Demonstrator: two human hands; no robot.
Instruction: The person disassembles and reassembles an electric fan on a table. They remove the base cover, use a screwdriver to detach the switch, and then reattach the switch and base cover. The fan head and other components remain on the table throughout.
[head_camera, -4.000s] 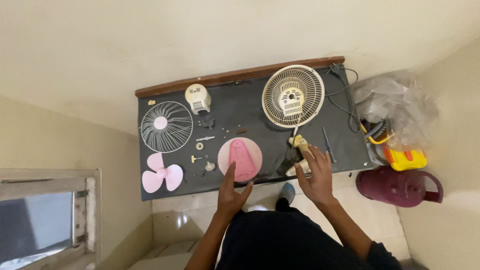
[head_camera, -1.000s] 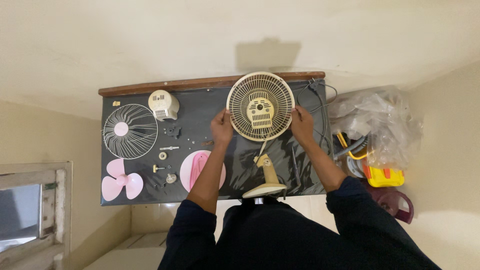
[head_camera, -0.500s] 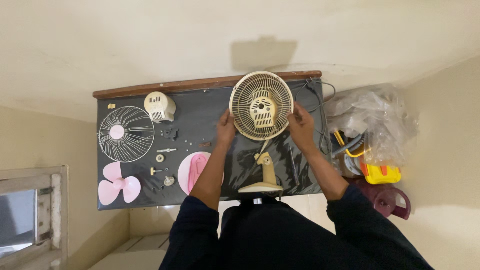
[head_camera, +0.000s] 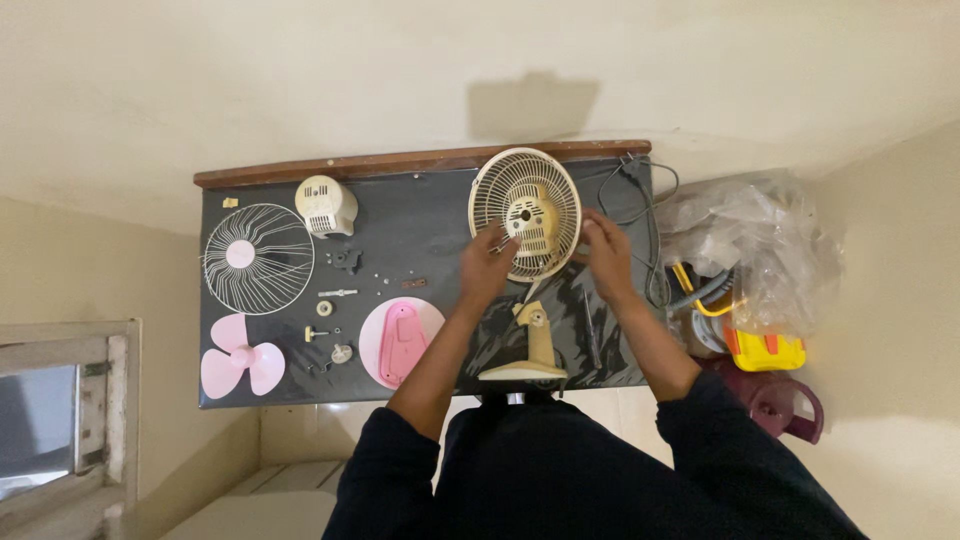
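Both hands on fan: left hand (head_camera: 487, 262) grips left rim of rear guard (head_camera: 524, 214), right hand (head_camera: 604, 250) grips right rim. Fan (head_camera: 528, 268) upright on stand, table (head_camera: 430, 210) centre-right, near edge. Judged mid-job: motor bare, no blade fitted. Off to left: one front guard (head_camera: 258, 258), one pink blade (head_camera: 240, 360), one motor cover (head_camera: 325, 204), one pink disc (head_camera: 400, 342), several small screws.

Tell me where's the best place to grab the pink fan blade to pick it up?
Probably by its round middle hub, coming straight down from above. The pink fan blade lies flat at the table's near left corner, and its three thin petals look bendy, while the hub is thicker and sits clear of the small screws beside it.
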